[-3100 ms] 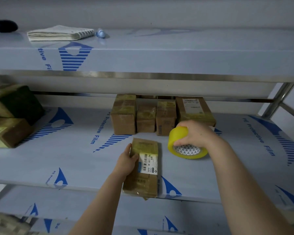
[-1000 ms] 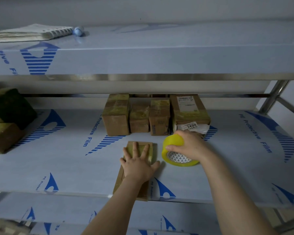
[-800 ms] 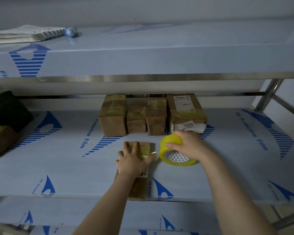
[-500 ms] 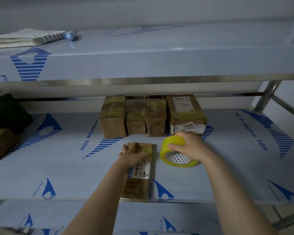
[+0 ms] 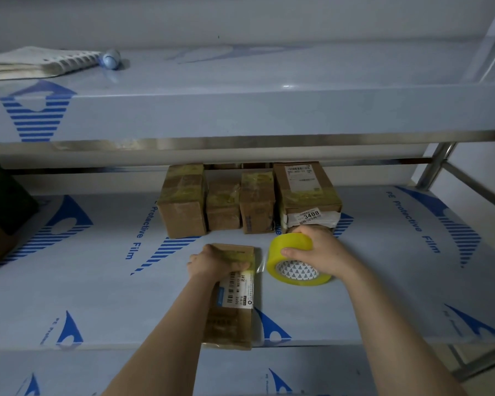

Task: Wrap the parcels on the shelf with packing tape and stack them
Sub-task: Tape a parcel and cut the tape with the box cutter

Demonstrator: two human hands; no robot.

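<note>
Head view: a lower shelf (image 5: pixel 226 372) is seen nearest, under the forearms. On the middle shelf (image 5: pixel 97 295) a flat parcel (image 5: pixel 235 307) is laid lengthwise, its near end jutting just over the front edge, with a white barcode label on top. Its far end is gripped by the left hand (image 5: pixel 212 261), fingers curled over a yellowish tape band. Just right of it a yellow tape roll (image 5: pixel 290 248) is stood tilted on the shelf and clasped from above by the right hand (image 5: pixel 320 250), fingers wrapped round its rim. A short clear strip is stretched from roll to parcel. Behind, a row of taped parcels (image 5: pixel 223 207) is lined up at the back, ended on the right by a larger parcel (image 5: pixel 306 190) with a "3408" label at its front. Dark parcels (image 5: pixel 3 195) are seen far left. On the upper shelf (image 5: pixel 240 110) a paper pad (image 5: pixel 37 62) and a small blue round object (image 5: pixel 111 59) are placed at left.
</note>
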